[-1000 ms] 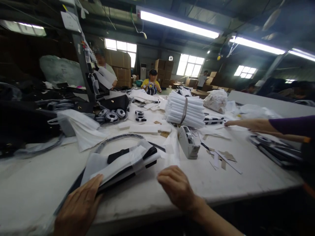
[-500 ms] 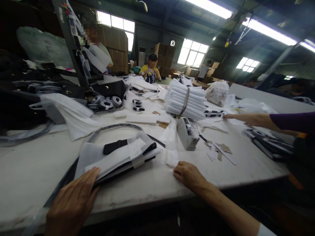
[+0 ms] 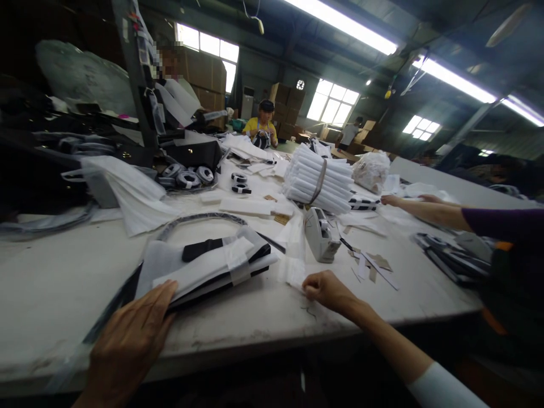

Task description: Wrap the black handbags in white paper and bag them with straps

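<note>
My left hand [image 3: 136, 328] lies with outstretched fingers together on the near end of a flat bundle. This bundle is a folded black article in white foam sheet [image 3: 199, 275], with clear tape around its far end. A dark, plastic-wrapped loop [image 3: 204, 216] curves out behind it. To the right, my right hand [image 3: 329, 292] is closed with its fingertips pinched at the near edge of a whitish translucent plastic sheet [image 3: 293, 263]. Whether that edge is between the fingers is hidden. A grey tape dispenser [image 3: 322, 241] stands just beyond this hand.
A banded stack of white foam rolls [image 3: 317, 175] stands behind the dispenser. Paper scraps [image 3: 374, 266] lie right of it. Wrapped coils [image 3: 187, 177] and black bags [image 3: 191, 153] are at left. A co-worker's arm [image 3: 429, 212] reaches in from the right. Another person [image 3: 260, 127] sits opposite.
The view has shifted slightly. Both my hands keep nearly the same places on the table. At right, the co-worker's second hand now shows beyond the first.
</note>
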The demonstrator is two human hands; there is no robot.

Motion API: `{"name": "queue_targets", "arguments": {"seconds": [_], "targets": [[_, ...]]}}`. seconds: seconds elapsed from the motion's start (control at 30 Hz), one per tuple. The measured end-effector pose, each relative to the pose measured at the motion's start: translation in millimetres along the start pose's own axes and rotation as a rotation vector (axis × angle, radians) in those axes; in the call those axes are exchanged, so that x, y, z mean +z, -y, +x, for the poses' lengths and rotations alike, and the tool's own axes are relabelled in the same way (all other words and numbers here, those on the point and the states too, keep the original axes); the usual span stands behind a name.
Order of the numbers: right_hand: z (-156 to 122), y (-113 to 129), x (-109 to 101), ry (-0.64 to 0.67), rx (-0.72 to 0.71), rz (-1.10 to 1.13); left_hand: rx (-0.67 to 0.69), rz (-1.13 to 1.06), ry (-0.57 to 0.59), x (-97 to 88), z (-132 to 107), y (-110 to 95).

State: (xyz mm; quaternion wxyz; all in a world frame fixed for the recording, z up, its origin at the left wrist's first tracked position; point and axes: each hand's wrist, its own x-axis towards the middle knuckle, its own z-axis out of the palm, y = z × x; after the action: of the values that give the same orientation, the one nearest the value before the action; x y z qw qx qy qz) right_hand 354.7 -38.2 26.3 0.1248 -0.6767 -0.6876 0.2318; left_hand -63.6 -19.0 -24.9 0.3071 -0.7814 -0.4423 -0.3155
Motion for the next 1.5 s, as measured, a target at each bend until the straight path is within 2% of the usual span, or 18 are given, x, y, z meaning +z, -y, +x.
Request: {"name": "queue_targets", "arguments": {"seconds": [0.17, 0.27, 0.33, 0.43, 0.53, 0.63, 0.77, 0.83, 0.93, 1.0, 1.07, 1.13, 1.27, 1.4, 1.5], "targets": [[2.9, -12.5, 2.2, 0.039, 0.085, 0.224, 0.008, 0.004, -0.019, 1.3, -1.1, 0.2], [3.8, -15.0, 0.5, -0.004, 0.085, 0.194, -0.001, 0.007, -0.022, 0.8, -1.0, 0.1], [2.8, -13.2, -4.6, -0.090, 0.066, 0.132, -0.003, 0.002, -0.027, 0.4, -1.4, 0.3], [-0.7, -0.1, -13.1, -0.231, -0.035, 0.148, -0.011, -0.006, -0.029, 1.5, -2.8, 1.0], [-4.9, 31.9, -9.2, -0.244, -0.171, 0.290, -0.035, -0.013, -0.025, 4.6, -3.4, 2.5], [-6.6, 76.1, 17.1, -0.129, -0.271, 0.407, -0.062, -0.027, -0.026, 5.8, -1.1, 5.1], [-1.4, 128.4, 74.5, 0.087, -0.381, 0.442, -0.095, -0.052, -0.008, 0.0, 6.0, 9.3], [6.1, 148.6, 102.2, 0.160, -0.384, 0.510, -0.133, -0.062, 0.014, -3.8, 9.9, 11.1], [24.8, 176.2, 132.5, 0.373, -0.171, 0.836, -0.206, -0.082, 0.042, -7.1, 14.3, 14.1], [42.0, 193.5, 143.5, 0.549, 0.023, 1.083, -0.253, -0.109, 0.038, -7.7, 16.2, 16.9], [62.9, 207.8, 147.9, 0.623, 0.154, 1.269, -0.292, -0.136, 0.033, -7.8, 17.6, 20.6], [87.6, 216.2, 147.4, 0.511, 0.216, 1.402, -0.332, -0.151, 0.033, -7.9, 18.8, 24.7], [145.7, 209.7, 135.2, 0.111, 0.220, 1.447, -0.417, -0.161, 0.029, -8.1, 20.0, 32.1], [200.1, 184.1, 107.9, -0.087, 0.162, 1.369, -0.471, -0.173, 0.035, -8.0, 19.2, 35.5], [219.4, 161.5, 82.5, -0.185, 0.090, 1.253, -0.492, -0.170, 0.038, -8.0, 18.3, 35.6]]}}
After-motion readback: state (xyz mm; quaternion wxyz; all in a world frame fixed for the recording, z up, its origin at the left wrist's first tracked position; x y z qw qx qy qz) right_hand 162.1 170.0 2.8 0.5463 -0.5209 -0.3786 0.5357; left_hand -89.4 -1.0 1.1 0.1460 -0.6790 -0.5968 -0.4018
